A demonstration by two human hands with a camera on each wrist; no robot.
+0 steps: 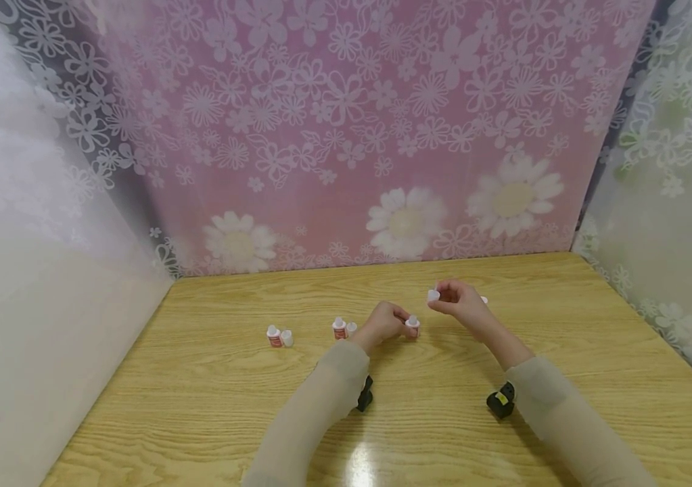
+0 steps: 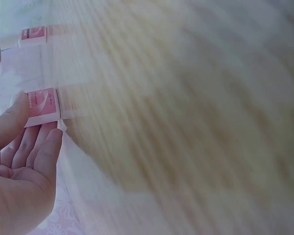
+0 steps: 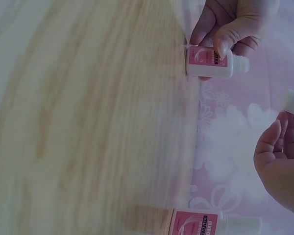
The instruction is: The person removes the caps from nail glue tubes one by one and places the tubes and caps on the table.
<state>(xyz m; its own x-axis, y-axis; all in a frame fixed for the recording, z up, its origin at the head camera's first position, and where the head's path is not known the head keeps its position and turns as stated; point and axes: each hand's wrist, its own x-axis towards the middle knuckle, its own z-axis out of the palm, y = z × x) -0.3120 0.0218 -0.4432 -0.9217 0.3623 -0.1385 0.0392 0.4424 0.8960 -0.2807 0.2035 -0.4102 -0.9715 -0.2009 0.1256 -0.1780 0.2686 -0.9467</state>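
My left hand [image 1: 384, 323] grips a small white nail glue bottle [image 1: 412, 328] with a pink label, upright on the table. In the right wrist view, that bottle's uncapped nozzle [image 3: 240, 64] shows, with thumb and fingers round its body. Up and to the right of it, my right hand [image 1: 466, 310] pinches a white cap [image 1: 433, 296] between thumb and fingers, raised above the table. Nearest to the right hand, another bottle with a pink label [image 3: 193, 224] has a white cap on; in the head view the hand mostly hides it.
Two uncapped bottles stand to the left, one at the far left [image 1: 274, 337] and one nearer [image 1: 339, 329]. Beside each is its white cap, the far one [image 1: 287, 338] and the near one [image 1: 352, 329]. A flowered pink sheet [image 1: 346, 169] backs the wooden table [image 1: 199, 406].
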